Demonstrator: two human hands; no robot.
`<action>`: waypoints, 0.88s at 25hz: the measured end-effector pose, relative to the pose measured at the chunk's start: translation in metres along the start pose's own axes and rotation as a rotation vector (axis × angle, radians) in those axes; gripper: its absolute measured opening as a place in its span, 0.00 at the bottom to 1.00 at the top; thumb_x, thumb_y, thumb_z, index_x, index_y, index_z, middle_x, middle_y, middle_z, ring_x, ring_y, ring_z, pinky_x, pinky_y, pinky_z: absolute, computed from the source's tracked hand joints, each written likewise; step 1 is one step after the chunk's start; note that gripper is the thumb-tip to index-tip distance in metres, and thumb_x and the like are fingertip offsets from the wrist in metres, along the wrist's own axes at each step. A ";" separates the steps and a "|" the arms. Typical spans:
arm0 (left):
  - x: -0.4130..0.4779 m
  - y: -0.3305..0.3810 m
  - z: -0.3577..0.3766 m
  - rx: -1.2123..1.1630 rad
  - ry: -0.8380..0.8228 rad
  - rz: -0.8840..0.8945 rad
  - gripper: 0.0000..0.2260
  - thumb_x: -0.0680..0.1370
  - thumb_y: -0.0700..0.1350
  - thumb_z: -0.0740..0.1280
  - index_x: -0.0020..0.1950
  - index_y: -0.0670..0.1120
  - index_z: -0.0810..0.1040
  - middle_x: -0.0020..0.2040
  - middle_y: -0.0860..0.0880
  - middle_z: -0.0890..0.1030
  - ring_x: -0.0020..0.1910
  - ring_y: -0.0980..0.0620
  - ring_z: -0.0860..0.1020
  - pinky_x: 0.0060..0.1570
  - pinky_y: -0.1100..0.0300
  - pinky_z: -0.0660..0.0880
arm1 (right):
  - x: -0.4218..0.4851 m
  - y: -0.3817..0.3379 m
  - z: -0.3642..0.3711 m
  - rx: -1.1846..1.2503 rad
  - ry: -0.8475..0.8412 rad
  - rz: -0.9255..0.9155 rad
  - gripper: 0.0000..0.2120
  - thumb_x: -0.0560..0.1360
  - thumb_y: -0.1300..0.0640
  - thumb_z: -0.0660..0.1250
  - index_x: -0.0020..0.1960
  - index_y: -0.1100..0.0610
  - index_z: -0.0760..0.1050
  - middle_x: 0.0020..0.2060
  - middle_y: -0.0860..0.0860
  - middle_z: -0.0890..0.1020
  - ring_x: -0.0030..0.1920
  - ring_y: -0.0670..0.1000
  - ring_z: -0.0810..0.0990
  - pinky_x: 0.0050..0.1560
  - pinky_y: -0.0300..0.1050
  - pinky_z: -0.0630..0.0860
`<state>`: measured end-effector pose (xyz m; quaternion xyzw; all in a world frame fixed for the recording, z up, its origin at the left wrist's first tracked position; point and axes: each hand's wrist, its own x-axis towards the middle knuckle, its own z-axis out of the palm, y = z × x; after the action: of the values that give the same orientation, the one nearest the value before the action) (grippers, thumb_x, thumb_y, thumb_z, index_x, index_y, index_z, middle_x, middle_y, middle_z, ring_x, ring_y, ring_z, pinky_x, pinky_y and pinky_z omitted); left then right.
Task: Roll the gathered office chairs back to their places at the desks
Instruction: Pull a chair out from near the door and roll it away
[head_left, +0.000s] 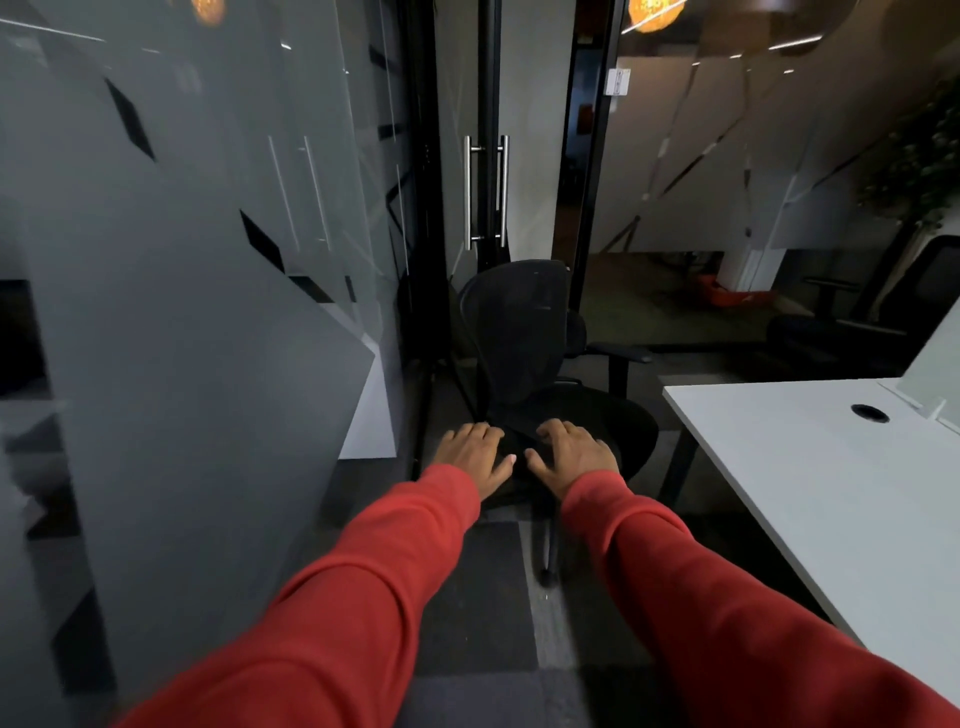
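Frosted glass partition (208, 312) is running down the left side; the glass door with steel handles (485, 192) is standing just behind the work area.

Progress: the black office chair (519, 322) is sitting in the aisle against the door frame, just beside the near corner of the white desk (831, 467). It is not tucked in at the desk, so this chair is judged unplaced. No count of finished chairs is possible from this view.

Pose: both arms are reaching straight forward, red sleeves parallel. The left hand (475, 454) and right hand (574, 460) are lying side by side, palms down, fingers bending over the chair's near dark edge and holding it; fingertips are hidden.

Another dark chair (930, 291) is showing at far right, placement unclear.
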<state>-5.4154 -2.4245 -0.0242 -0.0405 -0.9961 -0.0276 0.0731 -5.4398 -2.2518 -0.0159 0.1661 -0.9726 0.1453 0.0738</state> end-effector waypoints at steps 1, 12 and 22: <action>0.013 -0.008 0.002 0.005 -0.007 0.006 0.24 0.80 0.59 0.55 0.71 0.48 0.67 0.69 0.47 0.71 0.68 0.47 0.68 0.64 0.50 0.66 | 0.013 -0.002 0.002 -0.001 -0.005 0.012 0.22 0.77 0.39 0.60 0.66 0.50 0.69 0.60 0.48 0.77 0.63 0.51 0.74 0.63 0.51 0.70; 0.166 -0.068 0.033 0.012 -0.035 0.050 0.23 0.80 0.59 0.55 0.71 0.48 0.68 0.68 0.48 0.72 0.67 0.48 0.69 0.64 0.50 0.66 | 0.169 0.011 0.042 0.003 -0.042 0.045 0.22 0.77 0.39 0.59 0.65 0.49 0.69 0.60 0.48 0.77 0.62 0.50 0.74 0.62 0.51 0.70; 0.338 -0.080 0.065 -0.003 -0.019 -0.014 0.23 0.80 0.59 0.56 0.70 0.48 0.68 0.67 0.48 0.73 0.66 0.48 0.70 0.62 0.51 0.66 | 0.344 0.067 0.072 0.013 -0.114 -0.007 0.22 0.77 0.40 0.59 0.66 0.50 0.68 0.61 0.49 0.76 0.63 0.51 0.74 0.62 0.51 0.71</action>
<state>-5.7645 -2.4744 -0.0421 -0.0340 -0.9970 -0.0290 0.0633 -5.7907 -2.3168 -0.0354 0.1780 -0.9736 0.1418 0.0176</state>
